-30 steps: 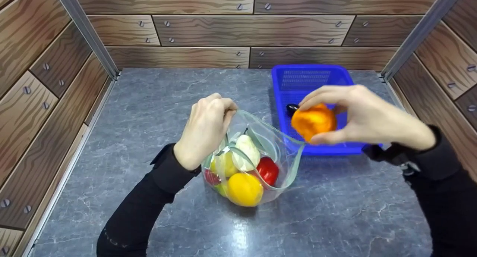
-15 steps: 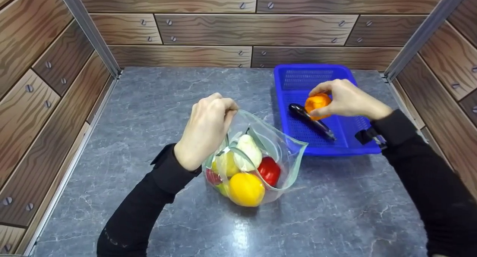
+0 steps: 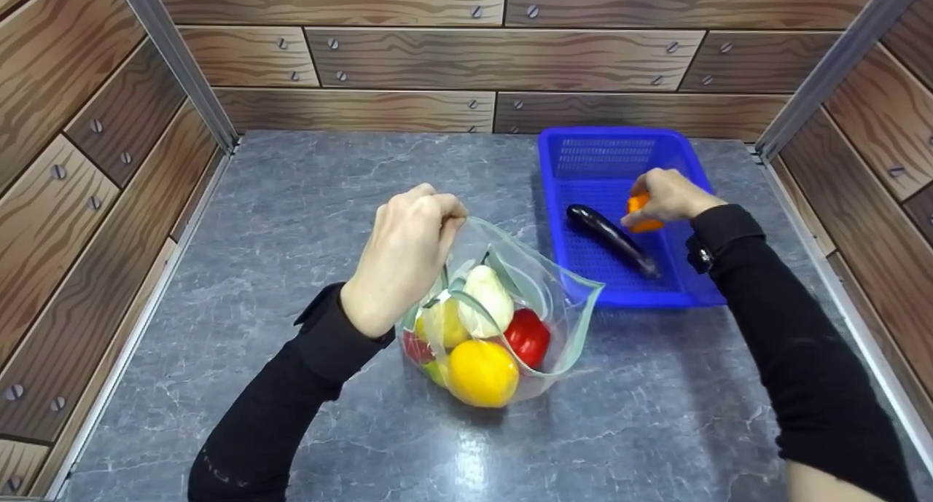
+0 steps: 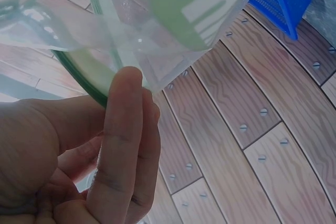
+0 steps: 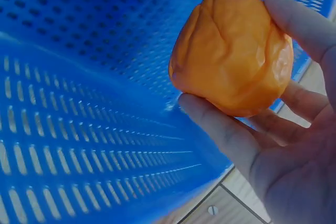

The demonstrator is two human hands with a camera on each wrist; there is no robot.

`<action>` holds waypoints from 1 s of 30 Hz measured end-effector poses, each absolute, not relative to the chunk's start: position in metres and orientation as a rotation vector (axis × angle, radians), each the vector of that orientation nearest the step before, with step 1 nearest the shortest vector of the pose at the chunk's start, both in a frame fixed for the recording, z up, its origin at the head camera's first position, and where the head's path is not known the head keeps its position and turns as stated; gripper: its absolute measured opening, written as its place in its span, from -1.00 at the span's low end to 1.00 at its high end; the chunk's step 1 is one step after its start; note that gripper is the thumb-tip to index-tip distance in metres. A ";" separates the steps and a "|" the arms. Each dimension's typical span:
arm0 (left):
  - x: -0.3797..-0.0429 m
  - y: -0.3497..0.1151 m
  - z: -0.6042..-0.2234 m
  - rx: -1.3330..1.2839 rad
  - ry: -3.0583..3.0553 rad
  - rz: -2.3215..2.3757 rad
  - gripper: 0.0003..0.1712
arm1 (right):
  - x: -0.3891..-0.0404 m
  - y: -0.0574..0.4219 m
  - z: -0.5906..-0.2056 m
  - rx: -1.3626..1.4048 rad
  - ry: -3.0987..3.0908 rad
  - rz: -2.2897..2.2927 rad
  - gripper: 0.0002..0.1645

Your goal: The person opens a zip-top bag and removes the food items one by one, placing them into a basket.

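My left hand (image 3: 404, 254) pinches the green-edged rim of a clear zip bag (image 3: 572, 327), keeping its mouth spread. Inside the bag are a pale pear (image 3: 486, 302), a red shiny fruit or vegetable (image 3: 528, 338), a yellow rounded fruit (image 3: 482, 373) and other partly hidden pieces. My right hand (image 3: 670, 194), inside the blue basket (image 3: 627, 298), holds an orange bell pepper (image 5: 231, 53) between thumb and fingers. Close beside it in the basket lies a dark eggplant (image 3: 612, 240). In the left wrist view, thumb and fingers (image 4: 123, 129) grip the bag's edge.
The grey marbled tabletop (image 3: 328, 181) carries the bag at centre and the basket at back right. Wood-patterned walls (image 3: 408, 57) stand behind and on both sides, with metal corner posts (image 3: 182, 57).
My right hand has carried the orange bell pepper from beside the bag's mouth back and right, down into the basket, uncovering the eggplant. The left hand has stayed on the bag.
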State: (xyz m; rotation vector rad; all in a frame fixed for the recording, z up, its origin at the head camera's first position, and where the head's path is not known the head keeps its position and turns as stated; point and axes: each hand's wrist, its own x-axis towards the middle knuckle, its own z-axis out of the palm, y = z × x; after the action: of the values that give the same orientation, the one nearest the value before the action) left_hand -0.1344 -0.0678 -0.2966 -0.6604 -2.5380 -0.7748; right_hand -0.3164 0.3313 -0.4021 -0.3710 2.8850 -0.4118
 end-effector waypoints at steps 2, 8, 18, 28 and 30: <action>-0.134 -0.068 -0.297 -0.661 -2.539 -0.773 -0.87 | -0.318 0.332 -0.406 -0.356 2.869 -0.406 -0.25; -0.134 -0.066 -0.297 -0.668 -2.531 -0.771 -0.87 | -0.318 0.332 -0.414 -0.337 2.828 -0.405 -0.25; -0.134 -0.065 -0.296 -0.669 -2.526 -0.772 -0.87 | -0.314 0.343 -0.423 -0.369 2.831 -0.392 -0.32; -0.133 -0.065 -0.296 -0.682 -2.509 -0.762 -0.86 | -0.305 0.349 -0.408 -0.376 2.869 -0.472 -0.21; -0.134 -0.065 -0.296 -0.684 -2.508 -0.761 -0.86 | -0.301 0.346 -0.397 -0.374 2.900 -0.515 -0.19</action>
State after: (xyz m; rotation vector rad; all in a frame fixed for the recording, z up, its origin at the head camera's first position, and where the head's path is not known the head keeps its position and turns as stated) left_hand -0.1338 -0.0651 -0.2961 -0.6837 -2.5082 -0.7612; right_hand -0.3015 0.3461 -0.3966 -0.3736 2.9002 -0.5148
